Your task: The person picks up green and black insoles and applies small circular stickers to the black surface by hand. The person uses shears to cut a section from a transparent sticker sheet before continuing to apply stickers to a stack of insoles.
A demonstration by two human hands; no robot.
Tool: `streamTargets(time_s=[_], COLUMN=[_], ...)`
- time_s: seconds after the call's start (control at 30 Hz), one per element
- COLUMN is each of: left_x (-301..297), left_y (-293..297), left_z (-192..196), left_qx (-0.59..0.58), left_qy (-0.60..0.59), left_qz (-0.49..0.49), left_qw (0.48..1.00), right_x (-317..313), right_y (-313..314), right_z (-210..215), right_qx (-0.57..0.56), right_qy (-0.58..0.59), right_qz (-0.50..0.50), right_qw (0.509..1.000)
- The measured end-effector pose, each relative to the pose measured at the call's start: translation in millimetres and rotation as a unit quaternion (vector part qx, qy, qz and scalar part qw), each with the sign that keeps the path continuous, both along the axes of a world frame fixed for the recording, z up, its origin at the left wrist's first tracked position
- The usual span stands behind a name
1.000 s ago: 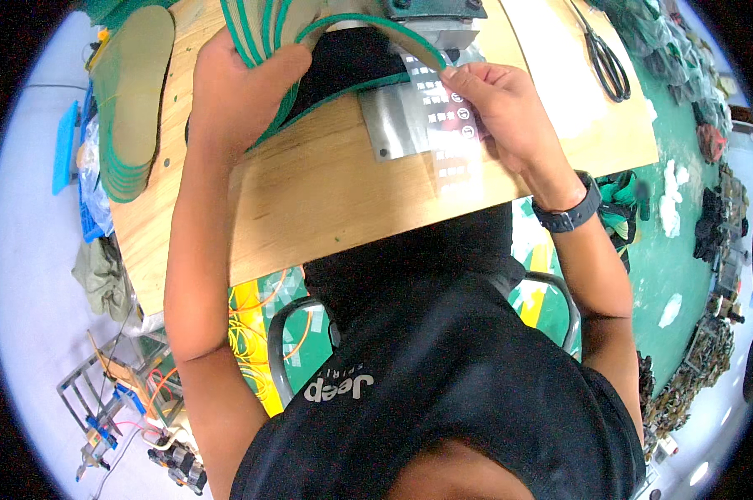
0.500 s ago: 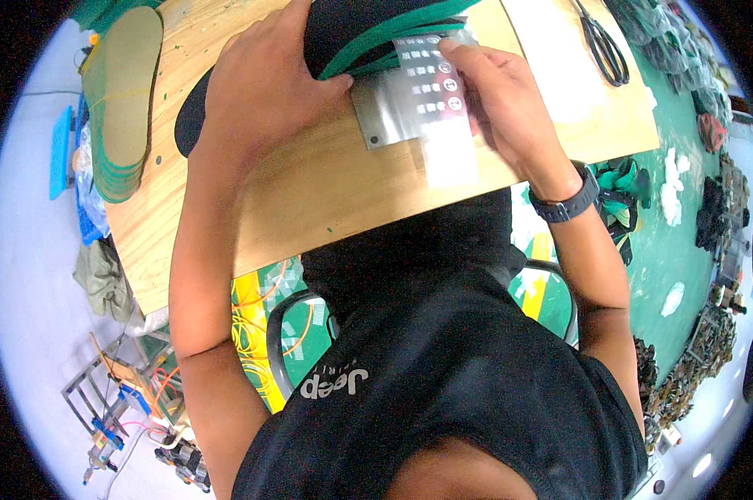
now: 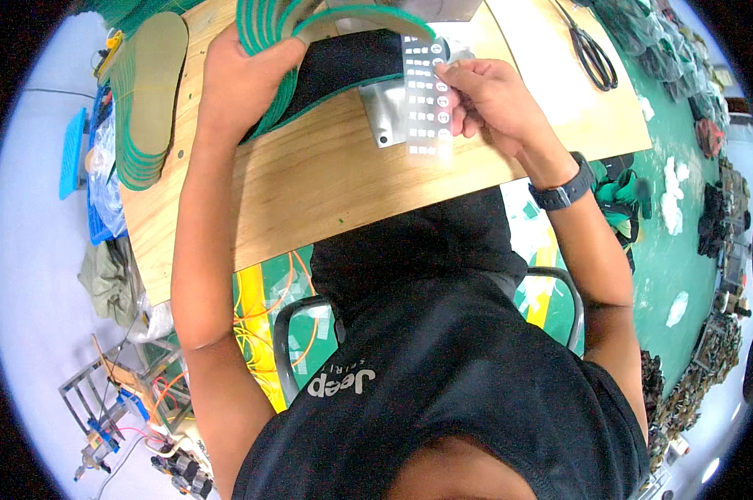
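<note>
On the wooden tabletop [image 3: 326,196], a pile of insoles [image 3: 156,92] lies at the left and black scissors [image 3: 592,57] at the right. A metal plate [image 3: 383,118] is partly covered by the clear printed strip [image 3: 426,117], whose edge the right hand [image 3: 497,100] pinches between thumb and finger. The left hand [image 3: 247,79] is clamped on green-edged insoles [image 3: 264,29], which the upper border cuts off; most left fingers are hidden.

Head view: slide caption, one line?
Left grip on green-edged insoles, right grip on a clear printed strip, over a wooden table.
</note>
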State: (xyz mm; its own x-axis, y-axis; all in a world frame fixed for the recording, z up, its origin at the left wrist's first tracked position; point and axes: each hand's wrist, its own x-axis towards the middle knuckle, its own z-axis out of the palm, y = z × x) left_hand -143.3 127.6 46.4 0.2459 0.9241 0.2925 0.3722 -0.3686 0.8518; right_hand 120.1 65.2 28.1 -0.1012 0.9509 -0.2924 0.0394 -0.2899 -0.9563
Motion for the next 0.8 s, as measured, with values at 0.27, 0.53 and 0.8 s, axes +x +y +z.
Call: streamTargets(time_s=[0.27, 0.53, 0.8], left_x=[-9.4, -5.5, -4.4], left_y=[6.7, 5.3, 5.2], left_z=[-6.7, -4.7, -6.6], left_qx=[0.002, 0.007, -0.01], left_qy=[0.025, 0.001, -0.015], left_qz=[0.028, 0.009, 0.007], left_qw=[0.999, 1.0, 1.0], right_x=[-2.0, 7.3, -6.0], right_y=[0.9, 10.4, -1.8], right_z=[0.1, 0.1, 2.9], right_qx=[-0.009, -0.027, -0.035], right_qy=[-0.03, -0.009, 0.012], right_qz=[0.026, 0.063, 0.076], right_qw=[0.999, 0.998, 0.996])
